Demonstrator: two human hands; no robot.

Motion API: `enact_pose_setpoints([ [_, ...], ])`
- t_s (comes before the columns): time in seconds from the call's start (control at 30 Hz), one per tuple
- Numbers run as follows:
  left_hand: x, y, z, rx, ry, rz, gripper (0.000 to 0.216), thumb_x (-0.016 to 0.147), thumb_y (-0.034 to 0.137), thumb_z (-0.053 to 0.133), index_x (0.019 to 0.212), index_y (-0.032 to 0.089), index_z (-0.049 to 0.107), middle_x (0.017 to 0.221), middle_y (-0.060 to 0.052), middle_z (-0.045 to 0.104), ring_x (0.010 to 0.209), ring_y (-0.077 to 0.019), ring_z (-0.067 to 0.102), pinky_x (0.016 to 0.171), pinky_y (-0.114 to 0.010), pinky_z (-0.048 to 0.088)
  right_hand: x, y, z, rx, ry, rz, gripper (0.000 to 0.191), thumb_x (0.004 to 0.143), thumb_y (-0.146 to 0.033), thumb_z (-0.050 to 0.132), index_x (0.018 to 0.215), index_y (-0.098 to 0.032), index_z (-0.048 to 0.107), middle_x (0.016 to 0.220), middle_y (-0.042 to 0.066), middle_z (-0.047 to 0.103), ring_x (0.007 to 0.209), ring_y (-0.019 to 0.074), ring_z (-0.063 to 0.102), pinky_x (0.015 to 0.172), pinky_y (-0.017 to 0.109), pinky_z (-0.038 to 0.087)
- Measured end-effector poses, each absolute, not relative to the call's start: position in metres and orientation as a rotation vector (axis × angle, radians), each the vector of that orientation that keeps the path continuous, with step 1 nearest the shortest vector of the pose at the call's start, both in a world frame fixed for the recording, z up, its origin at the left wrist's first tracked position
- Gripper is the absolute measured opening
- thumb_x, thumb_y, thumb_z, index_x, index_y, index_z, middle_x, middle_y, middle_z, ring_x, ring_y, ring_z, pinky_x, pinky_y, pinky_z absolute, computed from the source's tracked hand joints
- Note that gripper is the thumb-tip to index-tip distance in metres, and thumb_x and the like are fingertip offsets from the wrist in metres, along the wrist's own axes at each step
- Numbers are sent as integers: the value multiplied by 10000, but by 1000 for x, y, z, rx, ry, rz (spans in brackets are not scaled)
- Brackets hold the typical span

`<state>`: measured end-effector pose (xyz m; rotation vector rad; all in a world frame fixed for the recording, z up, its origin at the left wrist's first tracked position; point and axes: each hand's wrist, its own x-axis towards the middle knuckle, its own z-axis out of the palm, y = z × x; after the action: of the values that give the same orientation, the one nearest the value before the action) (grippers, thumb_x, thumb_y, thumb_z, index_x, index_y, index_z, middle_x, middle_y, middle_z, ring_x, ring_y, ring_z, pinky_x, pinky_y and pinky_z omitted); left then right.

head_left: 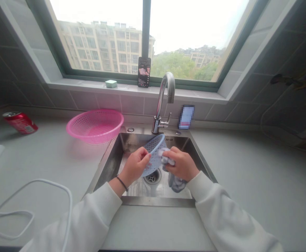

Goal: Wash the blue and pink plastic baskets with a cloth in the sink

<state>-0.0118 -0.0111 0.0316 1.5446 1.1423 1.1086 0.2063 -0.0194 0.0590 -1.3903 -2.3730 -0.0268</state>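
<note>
Over the sink [158, 202] I hold a light blue plastic basket [156, 154] full of small holes, tilted on its side. My left hand [137, 162] is closed on its left rim, thumb on top. My right hand [180, 162] grips a bunched grey-and-white cloth [177, 182] with what looks like white foam on it, pressed against the basket's right side. The cloth's lower end hangs above the sink floor. Below the basket the drain [153, 176] shows in part.
A chrome faucet [165, 94] arches behind the basket. On the left counter are a pink basket [95, 126], a red can [20, 122] and a white cable [70, 203]. Phones stand on the sill [144, 72] and by the wall [186, 117]; a green block [111, 83] lies on the sill.
</note>
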Motion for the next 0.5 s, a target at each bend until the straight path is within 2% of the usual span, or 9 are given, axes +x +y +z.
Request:
enact_pose_setpoints([
  [0.1,-10,-11,32,1531,1131,1102,311,868,502,534,762,216,471,651,50,511,559,-149,579,527,-250,420,208,-18,60,-1425,-2335,-99,296,785,-272,701,1079,-262,726,902,25,628,688,149,582,622,255,382],
  [0.3,-14,-11,34,1783,1234,1105,279,878,430,525,716,205,497,627,36,502,605,-144,480,580,-260,365,179,-39,55,-1104,-2625,-88,243,760,-304,709,1001,-294,733,872,19,643,660,144,547,575,263,313],
  [0.43,-13,-12,33,1642,1176,1083,295,886,479,516,760,216,477,632,49,498,573,-145,527,558,-255,397,197,-24,58,-1354,-2428,-34,329,762,-279,704,1090,-289,721,912,17,637,690,145,582,604,247,356],
  [0.5,-12,-12,32,1553,1124,1072,304,885,497,517,774,218,472,645,48,512,561,-148,553,544,-255,419,209,-15,61,-1482,-2325,-64,313,779,-272,691,1091,-281,722,912,17,632,685,146,586,617,250,369],
])
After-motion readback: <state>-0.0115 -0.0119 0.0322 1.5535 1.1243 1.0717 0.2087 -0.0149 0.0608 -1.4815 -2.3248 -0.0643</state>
